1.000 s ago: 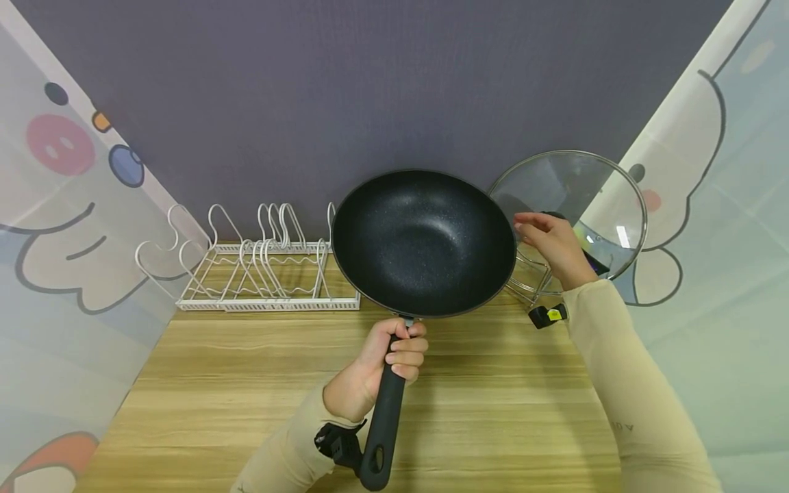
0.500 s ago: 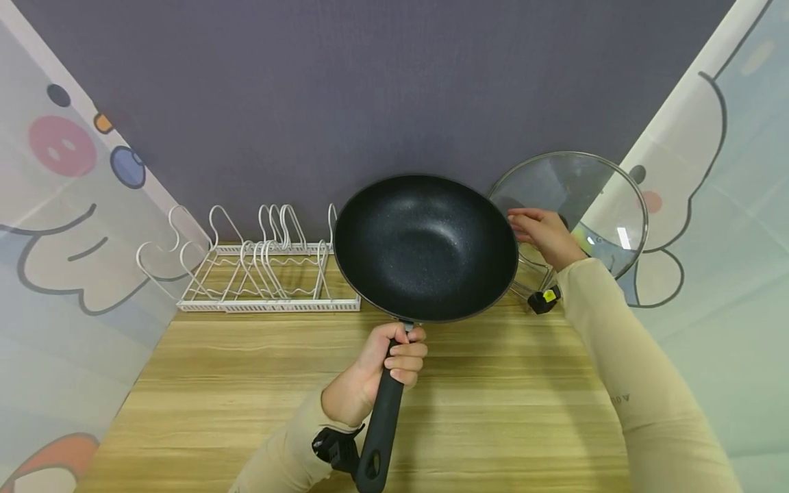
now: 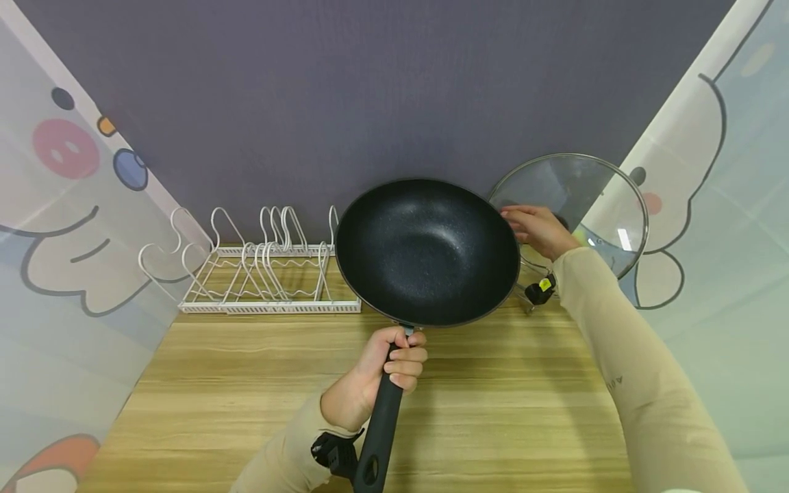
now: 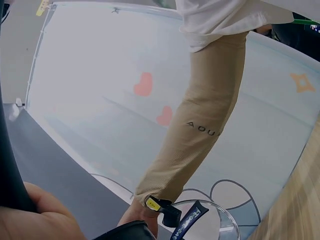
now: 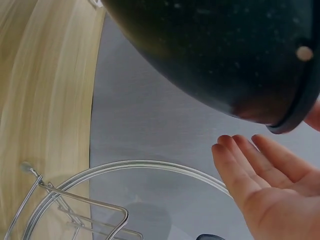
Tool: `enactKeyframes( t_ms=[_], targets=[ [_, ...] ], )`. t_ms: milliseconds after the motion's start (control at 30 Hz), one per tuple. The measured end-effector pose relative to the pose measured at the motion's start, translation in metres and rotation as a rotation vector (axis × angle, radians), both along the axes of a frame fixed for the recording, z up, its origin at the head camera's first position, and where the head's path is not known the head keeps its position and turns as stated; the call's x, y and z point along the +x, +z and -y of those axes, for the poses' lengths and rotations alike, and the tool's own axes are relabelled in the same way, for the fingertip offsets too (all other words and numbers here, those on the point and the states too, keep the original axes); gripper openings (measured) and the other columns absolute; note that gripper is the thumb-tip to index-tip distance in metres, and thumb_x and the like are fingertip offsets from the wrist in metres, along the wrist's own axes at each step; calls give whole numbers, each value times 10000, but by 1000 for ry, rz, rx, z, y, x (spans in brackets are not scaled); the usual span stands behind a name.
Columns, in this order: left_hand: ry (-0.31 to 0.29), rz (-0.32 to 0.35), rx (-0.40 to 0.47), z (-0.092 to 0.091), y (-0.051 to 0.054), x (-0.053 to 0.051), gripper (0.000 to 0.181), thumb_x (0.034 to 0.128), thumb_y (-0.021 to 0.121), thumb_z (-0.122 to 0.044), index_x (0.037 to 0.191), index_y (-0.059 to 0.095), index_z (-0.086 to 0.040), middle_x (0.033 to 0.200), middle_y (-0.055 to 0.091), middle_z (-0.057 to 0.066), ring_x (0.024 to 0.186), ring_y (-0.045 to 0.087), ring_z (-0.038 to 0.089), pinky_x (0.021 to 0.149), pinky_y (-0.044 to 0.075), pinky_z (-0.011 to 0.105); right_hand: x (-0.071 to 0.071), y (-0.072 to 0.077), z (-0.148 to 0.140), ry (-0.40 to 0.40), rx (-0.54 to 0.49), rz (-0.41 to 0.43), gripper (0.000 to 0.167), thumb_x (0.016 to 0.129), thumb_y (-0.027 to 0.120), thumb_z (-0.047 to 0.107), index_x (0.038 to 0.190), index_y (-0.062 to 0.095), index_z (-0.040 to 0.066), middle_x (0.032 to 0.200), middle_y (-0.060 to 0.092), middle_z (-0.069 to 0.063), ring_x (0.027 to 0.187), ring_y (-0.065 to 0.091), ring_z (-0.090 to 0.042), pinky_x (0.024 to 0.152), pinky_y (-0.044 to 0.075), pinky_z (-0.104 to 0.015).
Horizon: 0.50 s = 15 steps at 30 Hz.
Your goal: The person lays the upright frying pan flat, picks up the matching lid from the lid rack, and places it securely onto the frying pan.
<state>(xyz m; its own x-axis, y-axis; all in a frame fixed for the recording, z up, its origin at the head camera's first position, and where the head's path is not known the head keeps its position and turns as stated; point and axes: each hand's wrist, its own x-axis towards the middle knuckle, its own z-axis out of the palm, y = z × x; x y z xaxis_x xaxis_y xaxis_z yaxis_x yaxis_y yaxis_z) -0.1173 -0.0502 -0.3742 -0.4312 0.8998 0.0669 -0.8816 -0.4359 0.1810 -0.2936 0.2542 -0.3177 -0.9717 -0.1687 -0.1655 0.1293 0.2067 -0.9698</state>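
A black wok (image 3: 425, 253) is held above the table, its dark inside facing me. My left hand (image 3: 376, 373) grips the top of its long black handle (image 3: 380, 431), fingers wrapped round. In the left wrist view the same hand (image 4: 42, 220) appears at the lower left. My right hand (image 3: 542, 229) is at the wok's right rim. In the right wrist view its fingers (image 5: 265, 165) are fairly straight, just apart from the wok's outer side (image 5: 225, 60). The thumb is mostly cut off near the rim, so contact is unclear.
A glass lid (image 3: 555, 181) with a metal rim leans upright at the right, behind my right hand. A wire stand (image 5: 95, 202) is beside it. A white wire rack (image 3: 271, 308) stands at the left. A grey panel (image 3: 394, 89) rises behind the wood-grain table (image 3: 246, 411).
The wok has shifted slightly down and right in the head view, still in my left hand's grip. My right hand has moved left, closer to the wok's rim.
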Motion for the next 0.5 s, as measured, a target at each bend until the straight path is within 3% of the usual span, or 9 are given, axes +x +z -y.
enactKeyframes(
  t_ms=[100, 167, 267, 333, 400, 433, 500],
  targets=[
    [0, -5, -5, -1, 0, 1, 110, 735, 492, -46, 748, 423, -131, 572, 140, -93, 426, 188, 9, 412, 265, 106, -3, 0, 0, 18, 12, 16, 580, 983, 487, 246, 1419, 294, -85, 1392, 403, -135, 1164, 535, -166, 856, 487, -204],
    [1, -7, -9, -1, 0, 2, 109, 736, 490, -47, 748, 424, -133, 580, 126, -94, 425, 188, 9, 412, 265, 105, -4, 1, 1, 35, 27, 37, 587, 988, 474, 253, 1439, 270, -62, 1500, 272, -167, 1313, 400, -261, 955, 452, -266],
    [3, -7, -18, -1, 0, 3, 107, 735, 487, -47, 746, 429, -135, 587, 114, -95, 425, 187, 8, 412, 271, 103, -6, 2, 0, 59, 54, 66, 597, 992, 465, 255, 1461, 235, -34, 1559, 122, -159, 1403, 211, -317, 1023, 399, -292],
    [5, -8, -22, -2, 0, 3, 105, 732, 487, -47, 744, 431, -136, 584, 118, -95, 424, 187, 7, 410, 276, 102, -7, 2, 1, 52, 67, 69, 594, 988, 479, 249, 1460, 247, -25, 1525, 220, -154, 1289, 419, -225, 947, 447, -240],
    [5, -8, -21, -2, 0, 4, 106, 731, 489, -47, 744, 431, -136, 575, 131, -94, 423, 186, 7, 409, 277, 102, -8, 2, 1, 41, 74, 64, 587, 981, 497, 233, 1452, 267, -32, 1350, 432, -95, 1026, 561, -89, 790, 478, -162],
    [4, -8, -19, -2, 0, 4, 107, 731, 491, -47, 743, 430, -135, 570, 138, -94, 423, 188, 7, 409, 277, 102, -8, 2, 1, 34, 73, 62, 582, 977, 504, 221, 1447, 276, -37, 1178, 524, -48, 849, 561, -27, 704, 474, -143],
    [2, -8, -16, -2, 0, 4, 108, 731, 492, -47, 744, 430, -134, 563, 150, -93, 422, 190, 7, 410, 273, 102, -9, 1, 2, 18, 44, 60, 582, 967, 521, 186, 1436, 282, -62, 847, 504, 65, 575, 420, 18, 585, 444, -141]
  ],
)
